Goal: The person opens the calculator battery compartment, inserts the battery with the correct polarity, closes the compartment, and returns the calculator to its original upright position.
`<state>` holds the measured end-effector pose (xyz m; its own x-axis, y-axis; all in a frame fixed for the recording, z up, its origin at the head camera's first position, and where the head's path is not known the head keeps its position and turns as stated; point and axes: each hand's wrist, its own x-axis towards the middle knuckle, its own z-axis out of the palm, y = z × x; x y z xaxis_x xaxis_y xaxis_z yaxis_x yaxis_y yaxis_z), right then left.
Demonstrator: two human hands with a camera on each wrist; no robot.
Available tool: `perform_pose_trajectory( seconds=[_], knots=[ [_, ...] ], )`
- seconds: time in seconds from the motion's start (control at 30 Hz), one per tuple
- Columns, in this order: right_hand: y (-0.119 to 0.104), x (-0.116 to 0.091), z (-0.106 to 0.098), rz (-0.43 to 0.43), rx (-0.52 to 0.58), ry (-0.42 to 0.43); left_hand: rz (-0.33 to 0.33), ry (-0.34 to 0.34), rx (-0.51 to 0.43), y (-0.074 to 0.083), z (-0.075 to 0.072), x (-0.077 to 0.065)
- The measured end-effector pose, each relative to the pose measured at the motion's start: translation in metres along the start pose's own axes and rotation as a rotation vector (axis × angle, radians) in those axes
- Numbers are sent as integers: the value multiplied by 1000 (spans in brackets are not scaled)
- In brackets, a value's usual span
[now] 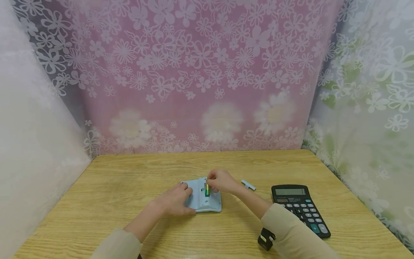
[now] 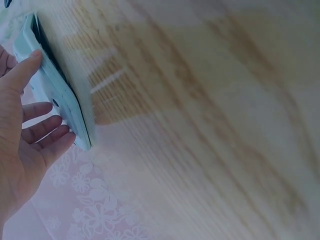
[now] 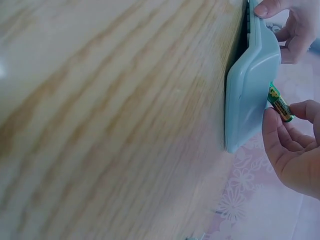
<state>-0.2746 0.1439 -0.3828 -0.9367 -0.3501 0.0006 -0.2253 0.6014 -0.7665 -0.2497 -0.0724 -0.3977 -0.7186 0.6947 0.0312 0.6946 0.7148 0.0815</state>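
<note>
Head: the left hand (image 1: 174,200) is touching the device (image 1: 205,207); the right hand (image 1: 223,181) is pinching a battery (image 1: 207,190) over the device; a cover (image 1: 248,185) and calculator (image 1: 302,209) are lying right of the device. Left wrist: fingers (image 2: 44,129) are lying wide along the device. Right wrist: the battery is tilting.

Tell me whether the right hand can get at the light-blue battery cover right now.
Probably yes: the light-blue battery cover lies uncovered on the table, close to the right hand. That hand pinches a battery, though, so it would likely have to let go first.
</note>
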Motion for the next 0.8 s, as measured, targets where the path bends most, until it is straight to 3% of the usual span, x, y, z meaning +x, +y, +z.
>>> perform_pose_trajectory(
  seconds=[0.4, 0.6, 0.8],
  knots=[
    [5, 13, 5, 71, -100, 47, -15, -19, 16, 3, -2, 2],
    [1, 14, 5, 106, -94, 61, -20, -23, 12, 6, -3, 2],
    [3, 15, 6, 71, -105, 54, -9, 11, 25, 6, -2, 1]
  ],
)
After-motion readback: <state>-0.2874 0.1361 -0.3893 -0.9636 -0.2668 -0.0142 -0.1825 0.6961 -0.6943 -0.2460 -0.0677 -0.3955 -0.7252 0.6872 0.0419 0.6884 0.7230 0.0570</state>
